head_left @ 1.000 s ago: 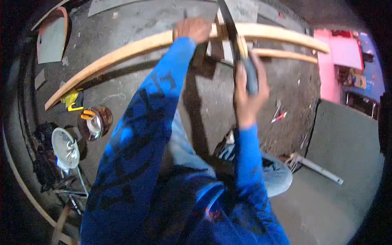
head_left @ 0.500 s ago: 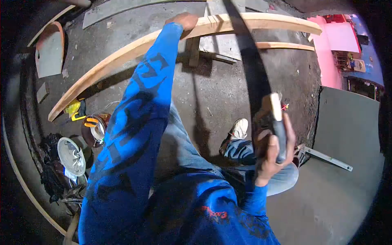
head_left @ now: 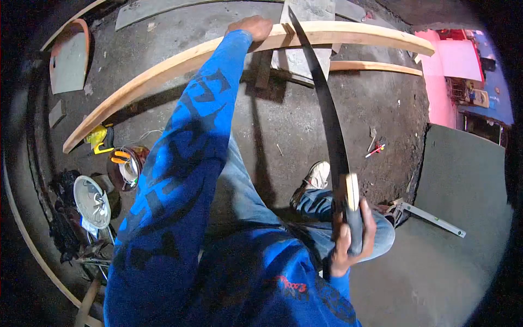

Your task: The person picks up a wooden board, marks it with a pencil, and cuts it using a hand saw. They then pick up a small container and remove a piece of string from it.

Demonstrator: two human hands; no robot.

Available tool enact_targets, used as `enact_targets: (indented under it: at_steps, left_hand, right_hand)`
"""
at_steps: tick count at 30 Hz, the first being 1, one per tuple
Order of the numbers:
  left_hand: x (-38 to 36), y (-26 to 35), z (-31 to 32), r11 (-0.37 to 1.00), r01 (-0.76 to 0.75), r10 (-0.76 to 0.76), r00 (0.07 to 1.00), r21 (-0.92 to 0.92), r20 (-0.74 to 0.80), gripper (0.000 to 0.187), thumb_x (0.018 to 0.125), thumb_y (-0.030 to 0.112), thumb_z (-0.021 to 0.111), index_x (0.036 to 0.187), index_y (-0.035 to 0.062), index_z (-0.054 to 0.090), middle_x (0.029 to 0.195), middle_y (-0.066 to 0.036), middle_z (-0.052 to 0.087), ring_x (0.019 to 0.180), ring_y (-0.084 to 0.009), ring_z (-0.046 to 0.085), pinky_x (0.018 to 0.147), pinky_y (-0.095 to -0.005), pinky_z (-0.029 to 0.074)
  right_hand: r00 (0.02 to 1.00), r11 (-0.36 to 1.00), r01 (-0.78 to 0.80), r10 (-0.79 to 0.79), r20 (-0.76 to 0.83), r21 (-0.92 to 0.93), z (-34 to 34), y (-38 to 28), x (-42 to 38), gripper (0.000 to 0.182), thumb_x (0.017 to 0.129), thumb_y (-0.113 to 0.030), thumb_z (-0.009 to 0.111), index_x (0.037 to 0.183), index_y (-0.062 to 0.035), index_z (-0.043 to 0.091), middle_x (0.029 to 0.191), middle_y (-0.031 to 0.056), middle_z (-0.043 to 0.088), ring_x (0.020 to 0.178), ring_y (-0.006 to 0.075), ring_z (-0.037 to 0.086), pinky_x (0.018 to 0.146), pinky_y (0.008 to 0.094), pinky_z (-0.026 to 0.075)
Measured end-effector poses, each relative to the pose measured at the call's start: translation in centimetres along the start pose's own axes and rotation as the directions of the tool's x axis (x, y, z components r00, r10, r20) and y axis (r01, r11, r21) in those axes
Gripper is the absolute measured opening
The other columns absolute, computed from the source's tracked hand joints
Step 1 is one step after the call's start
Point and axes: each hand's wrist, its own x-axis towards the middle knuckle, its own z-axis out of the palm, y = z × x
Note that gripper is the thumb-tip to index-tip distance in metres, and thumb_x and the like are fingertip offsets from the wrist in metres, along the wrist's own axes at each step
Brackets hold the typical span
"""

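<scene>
A long curved wooden beam [head_left: 180, 64] spans the upper view over a grey block [head_left: 299, 66]. My left hand [head_left: 251, 28] is closed over the top edge of the beam, left of its middle. In my right hand [head_left: 353, 240], at the lower right, is the dark handle of a handsaw [head_left: 328, 111]. The saw's long blade points up and away, and its tip reaches the beam a little right of my left hand, near dark marks on the wood. Whether the teeth touch the wood cannot be made out.
Behind the block lies a shorter curved wood piece [head_left: 376, 67]. At the left are a yellow-handled tool [head_left: 102, 147], a round container [head_left: 115, 173] with orange-handled pliers and a white bucket [head_left: 90, 203]. A metal square [head_left: 436, 219] lies right, beside a grey panel [head_left: 463, 163].
My right hand has moved down and slightly left, drawing the saw back toward me, so its tip now shows near the beam. My left hand stays on the beam.
</scene>
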Motion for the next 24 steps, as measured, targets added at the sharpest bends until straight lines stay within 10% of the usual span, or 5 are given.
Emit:
enact_targets:
  at_steps: [24]
  left_hand:
    - [1.7, -0.9, 0.7, 0.999, -0.006, 0.01, 0.997, -0.049, 0.076, 0.058, 0.092, 0.046, 0.032, 0.124, 0.0046, 0.057, 0.131, -0.022, 0.053, 0.12, -0.0395, 0.051, 0.103, -0.0479, 0.036]
  right_hand:
    - [0.996, 0.987, 0.056, -0.065, -0.054, -0.153, -2.7, -0.4, -3.9, 0.057, 0.085, -0.036, 0.065, 0.118, 0.0097, 0.056, 0.11, 0.0242, 0.063, 0.098, 0.0305, 0.063, 0.088, 0.0381, 0.049]
